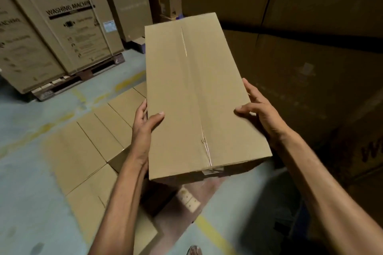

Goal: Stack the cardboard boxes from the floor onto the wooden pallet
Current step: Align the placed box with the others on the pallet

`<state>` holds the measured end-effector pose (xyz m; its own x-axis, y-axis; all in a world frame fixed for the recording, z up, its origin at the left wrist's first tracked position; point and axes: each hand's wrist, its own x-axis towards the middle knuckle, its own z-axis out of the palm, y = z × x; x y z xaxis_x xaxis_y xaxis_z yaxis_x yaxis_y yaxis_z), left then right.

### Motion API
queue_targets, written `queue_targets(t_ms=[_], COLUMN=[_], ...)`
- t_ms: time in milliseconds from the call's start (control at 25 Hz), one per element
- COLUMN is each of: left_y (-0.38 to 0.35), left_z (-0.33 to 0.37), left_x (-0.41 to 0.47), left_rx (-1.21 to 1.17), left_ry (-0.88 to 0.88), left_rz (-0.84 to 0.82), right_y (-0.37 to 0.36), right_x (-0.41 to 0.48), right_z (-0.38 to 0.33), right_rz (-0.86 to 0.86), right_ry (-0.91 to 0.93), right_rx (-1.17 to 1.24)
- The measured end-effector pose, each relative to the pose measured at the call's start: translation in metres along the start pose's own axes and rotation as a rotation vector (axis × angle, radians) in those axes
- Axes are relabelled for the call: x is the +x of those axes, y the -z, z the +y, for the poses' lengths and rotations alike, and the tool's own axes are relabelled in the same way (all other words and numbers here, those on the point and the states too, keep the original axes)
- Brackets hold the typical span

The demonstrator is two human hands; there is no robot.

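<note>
A long, taped cardboard box [199, 97] is held in the air, gripped on its two long sides near the end closest to the person. The left hand [143, 128] has its thumb laid on the top face and its fingers [142, 109] curled round the left edge. The right hand [259, 109] is set likewise on the right edge, thumb on top. Below and to the left, a row of similar boxes [99, 130] lies side by side, low down; whether they rest on the floor [31, 172] or on boards cannot be told. What is taken to be a pale plank of the wooden pallet [189, 198] is seen under the near end of the held box.

The step in hand is judged to be the carry and set-down. The box should be kept level, since most of its length overhangs ahead of the grip. It should be lowered flush against its neighbours with edges squared, and the fingers drawn clear before the weight is released.
</note>
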<state>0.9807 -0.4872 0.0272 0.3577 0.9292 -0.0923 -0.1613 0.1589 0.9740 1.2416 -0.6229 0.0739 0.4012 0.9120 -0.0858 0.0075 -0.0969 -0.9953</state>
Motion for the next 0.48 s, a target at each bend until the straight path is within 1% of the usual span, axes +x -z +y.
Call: queue_targets(t_ms=[80,200,280,320,400,480], left_y=[-0.004,-0.007,-0.013,-0.015,-0.025,-0.035], left_z=[0.012,0.026,0.030,0.030,0.026,0.021], left_x=[0.024,0.051,0.058,0.058,0.059,0.047], left_rx=[0.022,-0.062,-0.148,-0.167,-0.148,-0.121], left_ry=[0.064,0.125,0.097,0.061,0.038,0.035], left_rz=[-0.026,0.010,0.050,0.053,0.080,0.045], right_y=[0.001,0.010,0.022,0.030,0.048,0.065], right_x=[0.024,0.048,0.061,0.069,0.088,0.105], right_z=[-0.009,-0.026,-0.027,-0.025,-0.016,-0.005], right_rz=[-0.034,-0.136,-0.235,-0.294,-0.428,-0.495], right_ry=[0.038,0.050,0.038,0.033,-0.010,-0.107], right_rx=[-0.012,0.048,0.070,0.044,0.025,0.103])
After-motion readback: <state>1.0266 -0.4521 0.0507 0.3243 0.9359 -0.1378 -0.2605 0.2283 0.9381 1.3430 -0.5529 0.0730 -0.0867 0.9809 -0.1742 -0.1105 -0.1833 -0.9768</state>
